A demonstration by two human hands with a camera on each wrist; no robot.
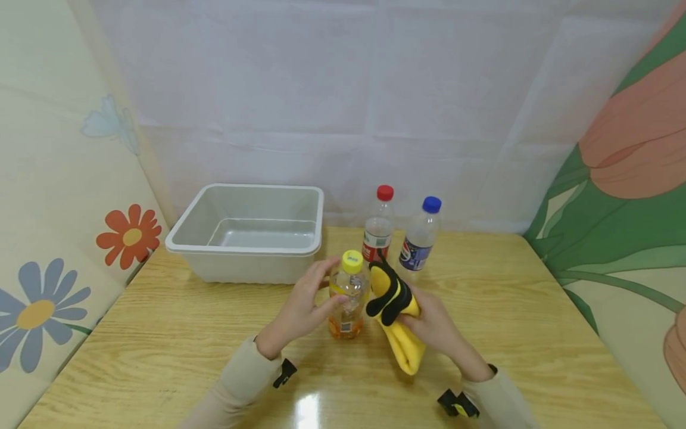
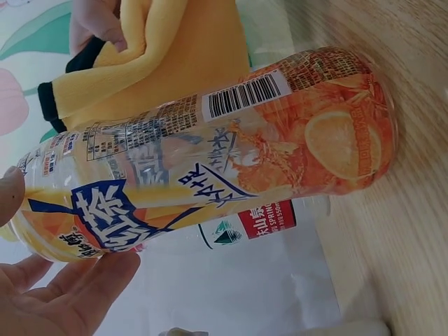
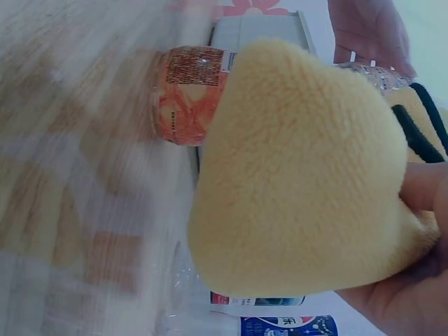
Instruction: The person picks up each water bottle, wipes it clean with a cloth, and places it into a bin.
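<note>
A drink bottle (image 1: pixel 347 298) with a yellow cap stands upright on the table, its label orange and yellow with printed fruit slices. My left hand (image 1: pixel 305 304) holds its upper part, thumb on the near side and fingers on the far side. In the left wrist view the thumb and fingers lie on opposite sides of the bottle (image 2: pixel 210 154). To the right, my right hand (image 1: pixel 434 322) grips a bunched yellow cloth (image 1: pixel 404 339) with black edging, close beside the bottle. This fluffy cloth (image 3: pixel 301 175) hides much of the bottle in the right wrist view.
Behind stand a red-capped bottle (image 1: pixel 378 229) and a blue-capped bottle (image 1: pixel 420 238), both clear. A pale grey plastic bin (image 1: pixel 252 265) sits at the back left. White sheeting (image 1: pixel 343 119) hangs behind the wooden table (image 1: pixel 509 310); patterned fabric covers both sides.
</note>
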